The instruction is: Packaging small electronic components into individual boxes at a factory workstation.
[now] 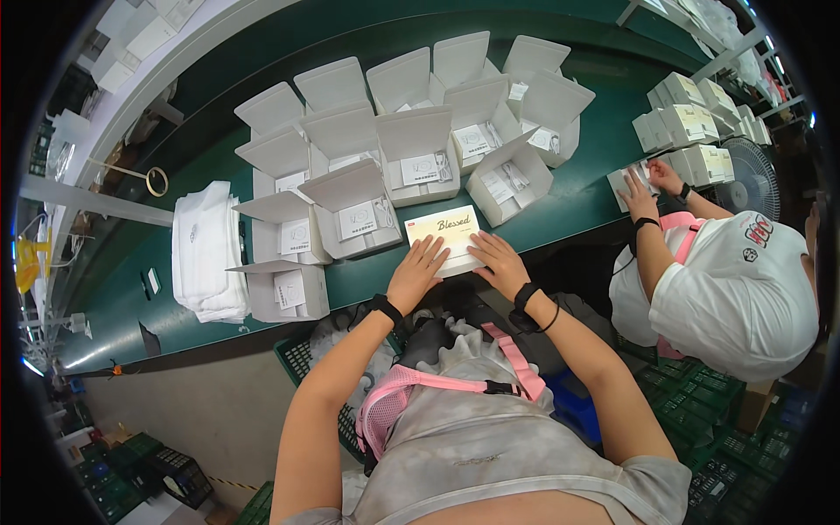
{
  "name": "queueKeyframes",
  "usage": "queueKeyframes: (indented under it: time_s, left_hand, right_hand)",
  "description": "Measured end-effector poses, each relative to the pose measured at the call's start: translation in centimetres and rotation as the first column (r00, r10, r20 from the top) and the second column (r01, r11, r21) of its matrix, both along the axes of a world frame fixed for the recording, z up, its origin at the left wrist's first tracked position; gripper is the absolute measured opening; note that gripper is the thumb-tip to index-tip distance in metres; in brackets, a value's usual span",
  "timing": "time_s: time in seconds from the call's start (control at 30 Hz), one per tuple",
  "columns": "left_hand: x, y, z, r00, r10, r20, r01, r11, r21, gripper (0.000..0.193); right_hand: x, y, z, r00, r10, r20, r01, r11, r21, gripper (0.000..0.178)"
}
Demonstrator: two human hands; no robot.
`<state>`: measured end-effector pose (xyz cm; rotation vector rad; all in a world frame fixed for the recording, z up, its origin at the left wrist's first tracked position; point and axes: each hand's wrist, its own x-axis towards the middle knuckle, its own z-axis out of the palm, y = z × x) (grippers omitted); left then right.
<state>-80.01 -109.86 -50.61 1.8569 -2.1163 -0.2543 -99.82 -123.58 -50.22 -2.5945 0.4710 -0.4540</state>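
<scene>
A closed cream-coloured cardboard box (433, 229) with dark lettering and a small red mark lies at the front edge of the green table. My left hand (420, 273) holds its near left corner, fingers stretched over the lid and thumb by the front side. At the near right corner my right hand (502, 264) grips it the same way. Just beyond stand several open white boxes, lids raised. A printed white card and a coiled white cable show in the nearest open box (354, 219) and in another open box (510, 184) to its right.
Stacked white cloths (206, 254) lie on the left of the green table (577, 210). At the right, a co-worker (726, 289) handles a small white box (632, 185), near stacked boxes (687, 122) and a fan (751, 179). A green crate (297, 354) sits below the table edge.
</scene>
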Motion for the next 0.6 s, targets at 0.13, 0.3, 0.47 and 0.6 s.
queueKeyframes:
  time_s: [0.13,0.3,0.47,0.6]
  left_hand:
    - [0.3,-0.4,0.0,0.999,-0.009,0.042,0.011,0.999,-0.051,0.058]
    - [0.3,-0.4,0.1,0.998,-0.016,0.053,0.021,0.995,-0.094,0.057]
    - [0.0,-0.1,0.0,0.993,-0.008,0.116,0.019,0.996,-0.088,0.054]
    - [-0.3,0.1,-0.3,0.994,0.01,0.108,-0.002,0.997,-0.072,0.053]
  right_hand:
    - [0.2,-0.6,0.0,0.997,-0.027,0.071,0.028,1.0,-0.009,0.037]
    - [0.2,-0.9,0.7,0.999,0.011,0.052,-0.01,1.0,-0.016,0.033]
    - [0.0,-0.5,0.3,0.998,-0.006,0.065,0.006,1.0,0.001,0.032]
    - [-0.1,-0.2,-0.2,0.996,-0.008,0.089,0.007,1.0,0.011,0.033]
